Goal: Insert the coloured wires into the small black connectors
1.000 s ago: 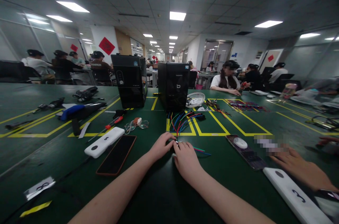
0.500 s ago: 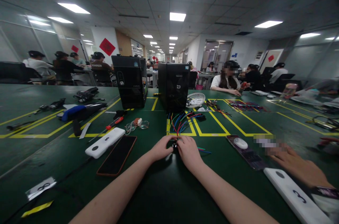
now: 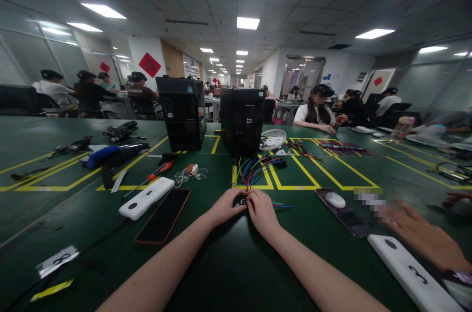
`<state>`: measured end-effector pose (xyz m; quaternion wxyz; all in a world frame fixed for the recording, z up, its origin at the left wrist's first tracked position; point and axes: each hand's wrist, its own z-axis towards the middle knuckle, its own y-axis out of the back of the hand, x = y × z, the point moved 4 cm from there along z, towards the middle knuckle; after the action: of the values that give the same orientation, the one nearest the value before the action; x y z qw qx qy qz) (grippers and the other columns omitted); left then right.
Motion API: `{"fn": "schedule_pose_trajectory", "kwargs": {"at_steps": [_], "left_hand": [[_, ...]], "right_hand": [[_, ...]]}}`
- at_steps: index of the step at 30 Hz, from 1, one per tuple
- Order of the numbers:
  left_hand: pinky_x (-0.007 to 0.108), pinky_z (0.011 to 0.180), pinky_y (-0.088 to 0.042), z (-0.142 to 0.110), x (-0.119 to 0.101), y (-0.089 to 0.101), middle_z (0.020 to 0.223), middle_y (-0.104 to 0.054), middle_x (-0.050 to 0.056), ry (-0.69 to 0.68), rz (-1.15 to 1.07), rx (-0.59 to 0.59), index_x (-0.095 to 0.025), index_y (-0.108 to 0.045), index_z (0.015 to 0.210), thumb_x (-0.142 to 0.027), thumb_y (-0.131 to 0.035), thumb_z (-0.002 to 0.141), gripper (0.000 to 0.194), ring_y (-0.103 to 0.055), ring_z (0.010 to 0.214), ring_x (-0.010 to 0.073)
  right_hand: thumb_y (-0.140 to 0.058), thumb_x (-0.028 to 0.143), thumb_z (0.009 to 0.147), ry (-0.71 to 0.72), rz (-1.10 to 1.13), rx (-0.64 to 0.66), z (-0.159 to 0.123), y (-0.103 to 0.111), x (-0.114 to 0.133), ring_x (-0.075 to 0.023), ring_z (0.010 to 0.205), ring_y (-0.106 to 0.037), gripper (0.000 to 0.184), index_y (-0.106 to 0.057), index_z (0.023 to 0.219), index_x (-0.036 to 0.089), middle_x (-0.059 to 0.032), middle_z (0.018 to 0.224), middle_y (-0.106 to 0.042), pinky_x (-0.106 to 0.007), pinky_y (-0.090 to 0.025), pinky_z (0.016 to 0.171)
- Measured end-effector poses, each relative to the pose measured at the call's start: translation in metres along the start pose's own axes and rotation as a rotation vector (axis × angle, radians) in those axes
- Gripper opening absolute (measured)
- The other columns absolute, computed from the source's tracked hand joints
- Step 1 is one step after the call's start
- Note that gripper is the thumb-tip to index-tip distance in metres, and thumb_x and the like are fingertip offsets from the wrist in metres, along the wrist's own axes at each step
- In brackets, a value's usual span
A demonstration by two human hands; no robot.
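My left hand (image 3: 227, 207) and my right hand (image 3: 262, 212) meet at the table's middle, with fingers closed around a small black part (image 3: 242, 201) that has a pale spot. The fingertips hide most of it, so its kind cannot be made out. Beyond my fingers fans a bundle of red, blue, green and black wires (image 3: 254, 167), lying on the green tabletop. More blue and green wire ends (image 3: 283, 205) stick out to the right of my right hand.
Two black computer towers (image 3: 241, 122) stand ahead. A phone (image 3: 164, 216), a white power bank (image 3: 147, 198) and a red screwdriver (image 3: 160, 170) lie left. On the right are another phone (image 3: 344, 213), a white device marked 3 (image 3: 411, 272) and a co-worker's hand (image 3: 427, 238).
My hands stay almost in place, with a slight shift of the fingers. The wire ends by my right hand have moved a little left. The co-worker's hand at right has shifted slightly.
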<state>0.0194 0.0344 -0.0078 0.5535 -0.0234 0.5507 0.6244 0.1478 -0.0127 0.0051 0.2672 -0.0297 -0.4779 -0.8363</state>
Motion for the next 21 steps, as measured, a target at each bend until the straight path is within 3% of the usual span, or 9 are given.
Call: {"fn": "schedule_pose_trajectory", "kwargs": {"at_steps": [10,14,18,21], "left_hand": [[0.038,0.094,-0.04,-0.002,0.004,-0.002,0.112,-0.06,0.008,0.049,-0.003,0.018,-0.019,-0.055,0.111,-0.025,-0.063,0.077,0.036,-0.054,0.104,0.0234],[0.037,0.094,-0.041,-0.001,0.007,-0.001,0.111,-0.061,0.007,0.06,-0.009,-0.016,-0.019,-0.056,0.11,-0.022,-0.063,0.077,0.034,-0.054,0.103,0.0226],[0.037,0.093,-0.041,0.0,0.013,0.0,0.109,-0.061,0.008,0.107,-0.016,-0.07,-0.017,-0.057,0.108,-0.015,-0.062,0.074,0.035,-0.055,0.103,0.0228],[0.037,0.093,-0.04,0.001,0.015,0.0,0.109,-0.061,0.008,0.139,-0.024,-0.082,-0.017,-0.057,0.108,-0.015,-0.062,0.073,0.036,-0.054,0.103,0.0229]], "right_hand": [[-0.037,0.013,0.087,-0.08,-0.028,0.013,0.003,0.002,-0.002,-0.0176,0.085,-0.054,0.018,-0.055,0.088,0.018,-0.0054,0.087,-0.061,-0.032,-0.039,0.083],[-0.039,0.014,0.086,0.032,-0.038,-0.016,0.003,0.012,0.008,-0.0183,0.091,-0.052,0.016,-0.055,0.089,0.018,-0.0063,0.092,-0.06,-0.036,-0.035,0.092],[-0.045,0.017,0.085,0.228,0.019,0.166,-0.003,0.009,0.026,-0.0172,0.089,-0.053,0.012,-0.056,0.087,0.018,-0.0045,0.089,-0.061,-0.034,-0.036,0.089],[-0.048,0.02,0.085,0.287,0.074,0.296,-0.006,0.004,0.031,-0.0164,0.088,-0.054,0.01,-0.058,0.085,0.018,-0.0038,0.09,-0.062,-0.032,-0.038,0.085]]}}
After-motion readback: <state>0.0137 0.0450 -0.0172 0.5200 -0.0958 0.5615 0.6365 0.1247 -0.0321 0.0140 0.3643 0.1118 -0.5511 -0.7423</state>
